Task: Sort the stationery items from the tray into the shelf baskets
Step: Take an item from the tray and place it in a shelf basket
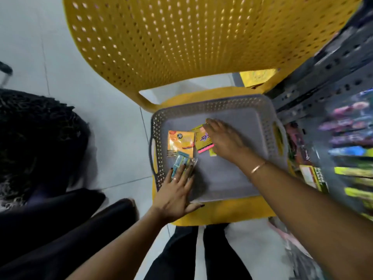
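A grey perforated tray (218, 106) sits on the seat of a yellow plastic chair (171, 47) at frame centre. Only a few items remain, all in the tray's left half: an orange packet (180, 143), a clear blister pack with blue contents (180, 163) just below it, and a yellow-and-pink sticky-note pack (203, 141) to their right.

The left hand (174, 196) lies spread, fingers flat on the blister pack, not yet gripping it. The right hand (226, 140) is open, fingers extended over the sticky-note pack; I cannot tell whether it has any hold.

The flat packs will likely slide across the smooth tray floor under a pressing hand, and pinching a thin edge may fail. Both arms leaning in could also push the tray, which overhangs the seat's front slightly.

The tray's right half is bare, leaving room to drag items. The raised rim blocks sideways exits, so lifting is needed. The shelf (343, 138) stands close at the right edge, blurred.
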Demonstrator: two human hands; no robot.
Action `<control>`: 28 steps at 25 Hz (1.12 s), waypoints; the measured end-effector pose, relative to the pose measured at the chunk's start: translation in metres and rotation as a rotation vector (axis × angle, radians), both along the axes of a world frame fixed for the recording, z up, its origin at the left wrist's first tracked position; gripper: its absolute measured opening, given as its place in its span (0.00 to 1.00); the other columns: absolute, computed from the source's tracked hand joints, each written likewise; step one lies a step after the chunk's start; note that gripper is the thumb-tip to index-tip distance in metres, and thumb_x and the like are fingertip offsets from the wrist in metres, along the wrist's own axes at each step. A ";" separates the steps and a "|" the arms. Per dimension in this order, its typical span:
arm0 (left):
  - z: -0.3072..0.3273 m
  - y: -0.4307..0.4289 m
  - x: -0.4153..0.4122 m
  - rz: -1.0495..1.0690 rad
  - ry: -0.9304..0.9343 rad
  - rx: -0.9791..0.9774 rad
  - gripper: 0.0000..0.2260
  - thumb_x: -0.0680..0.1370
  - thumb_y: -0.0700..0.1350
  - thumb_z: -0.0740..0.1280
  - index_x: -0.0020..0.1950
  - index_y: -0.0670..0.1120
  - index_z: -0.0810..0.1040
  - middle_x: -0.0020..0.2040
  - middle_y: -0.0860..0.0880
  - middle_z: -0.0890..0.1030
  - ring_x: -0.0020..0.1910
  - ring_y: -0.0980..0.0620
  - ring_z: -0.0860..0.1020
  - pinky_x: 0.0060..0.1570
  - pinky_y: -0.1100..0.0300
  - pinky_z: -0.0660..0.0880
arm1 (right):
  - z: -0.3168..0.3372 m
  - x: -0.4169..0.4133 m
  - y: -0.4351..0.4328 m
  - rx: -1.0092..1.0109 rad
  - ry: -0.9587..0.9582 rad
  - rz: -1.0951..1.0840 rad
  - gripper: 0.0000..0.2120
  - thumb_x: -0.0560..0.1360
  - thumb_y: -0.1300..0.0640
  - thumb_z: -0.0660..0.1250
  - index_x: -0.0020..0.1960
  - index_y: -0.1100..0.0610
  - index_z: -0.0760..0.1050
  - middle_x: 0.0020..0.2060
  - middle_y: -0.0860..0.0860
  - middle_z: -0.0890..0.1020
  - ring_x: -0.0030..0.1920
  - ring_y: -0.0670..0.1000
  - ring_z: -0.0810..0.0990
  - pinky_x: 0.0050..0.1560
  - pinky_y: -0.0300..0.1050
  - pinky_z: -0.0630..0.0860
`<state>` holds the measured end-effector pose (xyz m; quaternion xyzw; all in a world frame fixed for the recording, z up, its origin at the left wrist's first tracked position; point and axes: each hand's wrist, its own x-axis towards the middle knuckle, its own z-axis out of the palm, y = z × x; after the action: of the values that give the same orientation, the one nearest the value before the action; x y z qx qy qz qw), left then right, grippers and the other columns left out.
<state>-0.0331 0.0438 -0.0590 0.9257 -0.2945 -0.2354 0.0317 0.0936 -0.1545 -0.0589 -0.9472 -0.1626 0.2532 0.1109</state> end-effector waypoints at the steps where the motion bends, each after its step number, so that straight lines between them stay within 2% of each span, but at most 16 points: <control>1: -0.002 0.000 0.000 0.004 -0.013 -0.009 0.37 0.74 0.69 0.48 0.65 0.41 0.74 0.70 0.41 0.68 0.69 0.40 0.65 0.62 0.36 0.63 | -0.005 0.003 0.002 -0.027 0.000 0.023 0.36 0.70 0.66 0.65 0.74 0.58 0.52 0.76 0.55 0.55 0.75 0.57 0.54 0.74 0.53 0.57; 3: -0.005 0.000 -0.001 0.017 -0.033 -0.020 0.37 0.72 0.69 0.52 0.64 0.41 0.75 0.70 0.41 0.68 0.69 0.40 0.65 0.62 0.36 0.63 | -0.010 0.008 0.003 -0.065 -0.016 0.063 0.38 0.70 0.65 0.67 0.74 0.58 0.50 0.76 0.55 0.55 0.75 0.57 0.53 0.74 0.55 0.54; 5: -0.006 0.000 -0.002 0.023 -0.048 -0.026 0.37 0.72 0.69 0.53 0.64 0.41 0.75 0.70 0.41 0.68 0.69 0.40 0.65 0.62 0.36 0.63 | -0.012 0.010 0.002 -0.082 -0.077 0.107 0.38 0.67 0.63 0.69 0.72 0.59 0.54 0.72 0.58 0.61 0.71 0.59 0.60 0.71 0.56 0.59; 8: -0.007 0.000 -0.003 0.034 -0.054 -0.032 0.36 0.72 0.69 0.54 0.65 0.41 0.74 0.71 0.42 0.68 0.69 0.41 0.65 0.63 0.36 0.63 | -0.013 0.007 -0.004 -0.091 -0.118 0.120 0.35 0.62 0.58 0.72 0.65 0.62 0.62 0.61 0.60 0.70 0.61 0.61 0.69 0.63 0.55 0.66; 11: -0.008 0.001 -0.004 0.037 -0.051 -0.031 0.37 0.73 0.70 0.51 0.66 0.42 0.73 0.71 0.42 0.66 0.70 0.42 0.64 0.64 0.37 0.62 | -0.012 0.001 -0.012 -0.036 -0.072 0.066 0.35 0.60 0.54 0.73 0.62 0.64 0.65 0.58 0.61 0.72 0.58 0.61 0.70 0.58 0.54 0.69; 18: -0.005 0.002 -0.002 0.026 -0.058 -0.034 0.38 0.74 0.69 0.51 0.71 0.41 0.67 0.73 0.43 0.59 0.73 0.43 0.57 0.67 0.38 0.51 | 0.005 -0.005 -0.028 -0.010 -0.076 -0.067 0.37 0.60 0.52 0.75 0.62 0.65 0.64 0.59 0.61 0.70 0.59 0.61 0.69 0.56 0.53 0.70; 20: -0.003 0.002 -0.002 -0.007 -0.096 -0.038 0.37 0.74 0.69 0.51 0.70 0.41 0.68 0.72 0.43 0.59 0.72 0.44 0.57 0.65 0.37 0.54 | 0.019 -0.005 -0.036 0.004 -0.086 -0.128 0.37 0.60 0.53 0.75 0.63 0.65 0.64 0.60 0.61 0.70 0.59 0.61 0.68 0.55 0.53 0.71; 24: 0.013 -0.003 0.007 -0.052 -0.156 -0.019 0.38 0.74 0.69 0.51 0.70 0.41 0.67 0.71 0.41 0.64 0.70 0.43 0.61 0.62 0.35 0.61 | 0.067 -0.004 -0.047 -0.017 -0.170 -0.177 0.35 0.62 0.53 0.74 0.62 0.65 0.64 0.59 0.61 0.70 0.59 0.60 0.68 0.53 0.52 0.70; 26: 0.033 -0.007 0.017 -0.072 -0.169 -0.039 0.38 0.73 0.69 0.53 0.70 0.41 0.68 0.70 0.41 0.67 0.69 0.41 0.64 0.61 0.35 0.64 | 0.105 -0.005 -0.052 0.000 -0.225 -0.245 0.35 0.61 0.54 0.74 0.62 0.65 0.64 0.59 0.61 0.71 0.60 0.61 0.68 0.55 0.54 0.70; 28: 0.056 -0.012 0.029 -0.090 -0.191 -0.073 0.39 0.73 0.70 0.53 0.69 0.40 0.69 0.71 0.41 0.66 0.69 0.40 0.65 0.63 0.36 0.65 | 0.146 -0.008 -0.058 0.028 -0.279 -0.309 0.35 0.60 0.54 0.74 0.62 0.64 0.65 0.59 0.61 0.71 0.60 0.62 0.68 0.56 0.55 0.71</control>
<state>-0.0037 0.0318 -0.0034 0.9280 -0.3457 -0.1365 0.0265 0.0855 -0.2126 0.0873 -0.9851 -0.0327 0.0973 0.1381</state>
